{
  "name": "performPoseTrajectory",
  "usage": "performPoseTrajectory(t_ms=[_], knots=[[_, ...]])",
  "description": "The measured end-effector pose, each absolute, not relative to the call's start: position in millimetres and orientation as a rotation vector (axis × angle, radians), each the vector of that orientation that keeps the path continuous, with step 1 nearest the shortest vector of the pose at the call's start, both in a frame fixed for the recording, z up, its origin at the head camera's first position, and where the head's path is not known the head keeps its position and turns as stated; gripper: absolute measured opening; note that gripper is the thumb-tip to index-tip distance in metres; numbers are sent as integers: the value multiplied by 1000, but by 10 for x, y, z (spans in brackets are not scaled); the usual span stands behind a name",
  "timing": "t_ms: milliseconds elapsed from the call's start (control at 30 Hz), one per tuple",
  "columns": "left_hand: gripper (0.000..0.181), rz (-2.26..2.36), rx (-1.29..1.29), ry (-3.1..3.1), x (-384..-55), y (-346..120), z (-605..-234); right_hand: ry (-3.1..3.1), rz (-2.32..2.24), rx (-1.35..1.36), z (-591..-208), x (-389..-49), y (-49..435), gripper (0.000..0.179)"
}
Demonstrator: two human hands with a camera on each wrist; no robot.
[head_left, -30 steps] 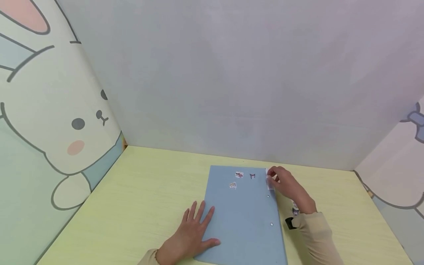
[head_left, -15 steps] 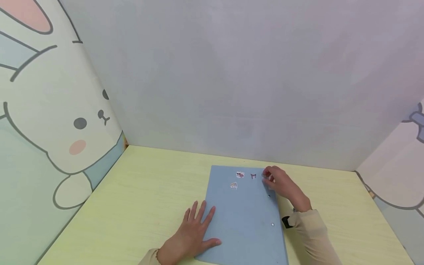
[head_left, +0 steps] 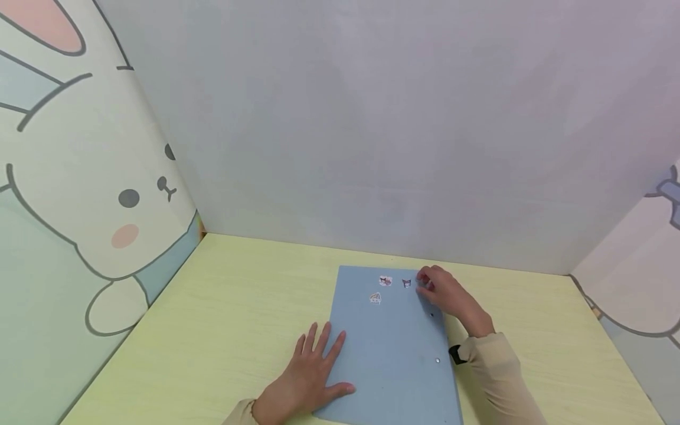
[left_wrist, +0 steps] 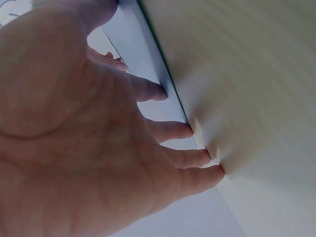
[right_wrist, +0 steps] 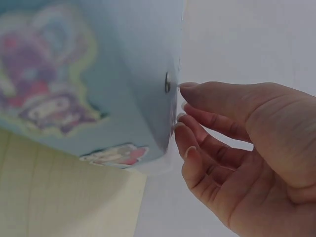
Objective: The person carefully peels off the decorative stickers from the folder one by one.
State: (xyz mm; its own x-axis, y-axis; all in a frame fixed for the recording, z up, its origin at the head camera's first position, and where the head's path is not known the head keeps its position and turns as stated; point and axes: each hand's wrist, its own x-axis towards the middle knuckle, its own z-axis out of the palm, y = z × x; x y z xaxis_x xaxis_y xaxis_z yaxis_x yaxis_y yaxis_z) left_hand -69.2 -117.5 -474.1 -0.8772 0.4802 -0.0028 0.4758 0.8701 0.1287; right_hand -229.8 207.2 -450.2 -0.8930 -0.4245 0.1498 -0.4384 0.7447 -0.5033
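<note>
A blue folder (head_left: 390,348) lies on the table, with several cartoon stickers, such as the one near its top (head_left: 406,283), and small metal studs along its right side. My left hand (head_left: 303,381) rests spread across its lower left edge, fingers straight, some tips on the tabletop. At the top right corner, my right hand (head_left: 448,295) has curled fingers and a bent thumb. In the right wrist view, its fingertips meet the folder's edge beside a metal stud (right_wrist: 168,82). Whether they pinch anything is unclear. That hand hides the corner itself.
A pale yellow table (head_left: 239,307) surrounds the folder. Behind it rises a plain grey-white wall (head_left: 372,130). A panel with a cartoon rabbit (head_left: 79,195) stands on the left, and another printed panel (head_left: 637,265) on the right.
My right hand has shifted slightly left over the folder's corner. A white strip there and a small sticker by the right wrist are now out of sight. The left hand stays put.
</note>
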Motion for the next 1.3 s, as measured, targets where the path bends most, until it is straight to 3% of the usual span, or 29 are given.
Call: performPoseTrajectory(t_ms=[1300], knots=[[92,181,734,3005,-676,-1156,-4750,-3056,695,612,-4427,-2301,1802,13]])
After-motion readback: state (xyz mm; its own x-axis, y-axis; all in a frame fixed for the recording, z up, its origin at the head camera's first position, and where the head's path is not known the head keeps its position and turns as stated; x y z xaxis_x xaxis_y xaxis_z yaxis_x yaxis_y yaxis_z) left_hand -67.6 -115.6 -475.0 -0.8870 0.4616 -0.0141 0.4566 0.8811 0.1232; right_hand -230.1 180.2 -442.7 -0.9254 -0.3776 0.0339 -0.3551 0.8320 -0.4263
